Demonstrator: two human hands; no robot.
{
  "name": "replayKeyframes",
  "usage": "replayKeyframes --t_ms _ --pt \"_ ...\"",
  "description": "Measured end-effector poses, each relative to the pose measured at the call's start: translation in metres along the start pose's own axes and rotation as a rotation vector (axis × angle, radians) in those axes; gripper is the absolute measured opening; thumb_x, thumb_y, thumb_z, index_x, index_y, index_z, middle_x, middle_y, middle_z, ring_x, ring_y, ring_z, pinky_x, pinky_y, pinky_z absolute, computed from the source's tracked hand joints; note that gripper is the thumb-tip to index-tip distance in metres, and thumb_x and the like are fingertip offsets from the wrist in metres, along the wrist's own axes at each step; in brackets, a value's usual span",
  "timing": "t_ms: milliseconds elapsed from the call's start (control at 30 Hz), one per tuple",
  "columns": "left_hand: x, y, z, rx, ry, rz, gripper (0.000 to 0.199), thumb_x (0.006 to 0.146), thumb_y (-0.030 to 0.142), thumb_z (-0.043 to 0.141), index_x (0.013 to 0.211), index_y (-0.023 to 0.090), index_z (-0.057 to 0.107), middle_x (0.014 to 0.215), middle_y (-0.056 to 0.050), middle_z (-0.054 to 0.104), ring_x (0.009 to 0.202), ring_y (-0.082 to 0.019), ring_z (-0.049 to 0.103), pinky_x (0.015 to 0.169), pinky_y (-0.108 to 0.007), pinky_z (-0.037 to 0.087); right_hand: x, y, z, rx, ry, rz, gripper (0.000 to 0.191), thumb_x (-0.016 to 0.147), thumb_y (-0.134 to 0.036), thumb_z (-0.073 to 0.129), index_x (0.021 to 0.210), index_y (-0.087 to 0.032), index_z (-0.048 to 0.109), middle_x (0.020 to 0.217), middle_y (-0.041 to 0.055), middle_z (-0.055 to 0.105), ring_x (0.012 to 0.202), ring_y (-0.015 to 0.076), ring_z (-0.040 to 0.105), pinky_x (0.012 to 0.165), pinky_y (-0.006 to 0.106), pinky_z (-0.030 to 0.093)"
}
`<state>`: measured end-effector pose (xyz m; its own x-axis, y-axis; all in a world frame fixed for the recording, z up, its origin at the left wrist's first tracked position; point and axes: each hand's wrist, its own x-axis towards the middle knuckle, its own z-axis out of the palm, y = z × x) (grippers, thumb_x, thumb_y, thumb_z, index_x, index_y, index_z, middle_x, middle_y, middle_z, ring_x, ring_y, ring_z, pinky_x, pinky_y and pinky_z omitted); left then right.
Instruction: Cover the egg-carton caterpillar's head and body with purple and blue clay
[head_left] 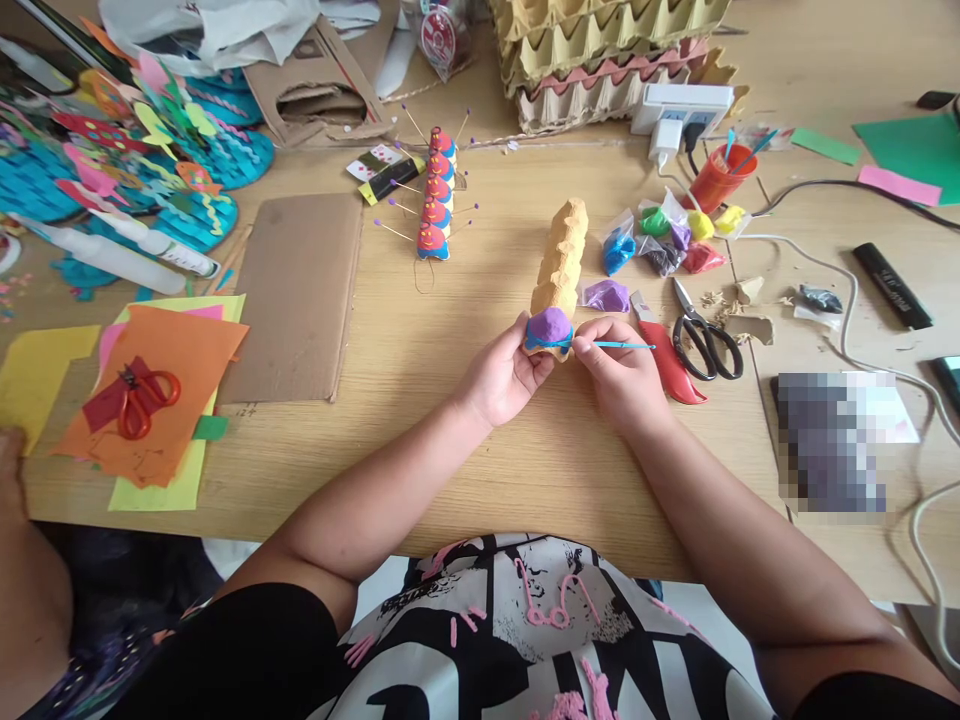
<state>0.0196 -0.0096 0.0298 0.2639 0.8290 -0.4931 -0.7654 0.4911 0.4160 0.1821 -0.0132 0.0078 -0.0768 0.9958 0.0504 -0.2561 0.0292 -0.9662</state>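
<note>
A strip of yellowish egg carton (558,262) with a row of humps points away from me, its near end in my left hand (501,372). Purple clay (549,325) covers the nearest hump, with blue clay along its lower edge. Between thumb and fingers of my right hand (616,368) is a thin blue clay tool (619,345); its tip meets the blue clay. Further back lies a finished-looking caterpillar (436,205) in red, blue and cream, with purple-tipped sticks at its sides. Small bags of coloured clay (660,238) and a purple clay packet (606,296) lie beyond my right hand.
Black scissors (705,335) and a red-handled cutter (670,362) lie to the right, near an orange cup (721,180) and cables. A cardboard sheet (296,295), orange paper (169,440) and small red scissors (146,400) are left. Egg trays (600,55) stack behind. Another person's arm (26,560) shows at left.
</note>
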Motion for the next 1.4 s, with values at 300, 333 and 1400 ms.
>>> replayKeyframes --t_ms 300,333,1400 --pt "-0.0003 -0.0001 -0.0003 0.013 -0.007 -0.006 0.031 0.109 0.030 0.054 0.095 0.013 0.075 0.085 -0.005 0.078 0.070 -0.009 0.072 0.065 -0.016 0.057 -0.0001 -0.0039 0.0037 0.027 0.008 -0.005 0.038 0.073 -0.051 0.097 0.078 -0.024 0.070 0.079 -0.0025 0.064 0.075 0.0133 0.053 0.070 0.029 0.044" --pt "0.0002 -0.0003 -0.0007 0.007 0.000 -0.008 0.029 0.109 0.030 0.055 0.096 0.013 0.075 0.086 -0.005 0.078 0.070 -0.009 0.072 0.066 -0.016 0.057 -0.0002 -0.0045 0.0041 0.035 0.001 -0.006 0.038 0.073 -0.050 0.097 0.077 -0.024 0.070 0.079 -0.0026 0.064 0.075 0.0132 0.054 0.070 0.029 0.044" --pt "0.0005 -0.0028 -0.0029 0.003 -0.030 -0.002 0.027 0.108 0.029 0.058 0.095 0.013 0.076 0.087 -0.004 0.078 0.069 -0.008 0.071 0.065 -0.018 0.056 -0.0007 -0.0049 0.0053 0.037 0.022 0.018 0.040 0.071 -0.049 0.098 0.075 -0.025 0.066 0.082 -0.0024 0.063 0.077 0.0140 0.058 0.075 0.031 0.049"
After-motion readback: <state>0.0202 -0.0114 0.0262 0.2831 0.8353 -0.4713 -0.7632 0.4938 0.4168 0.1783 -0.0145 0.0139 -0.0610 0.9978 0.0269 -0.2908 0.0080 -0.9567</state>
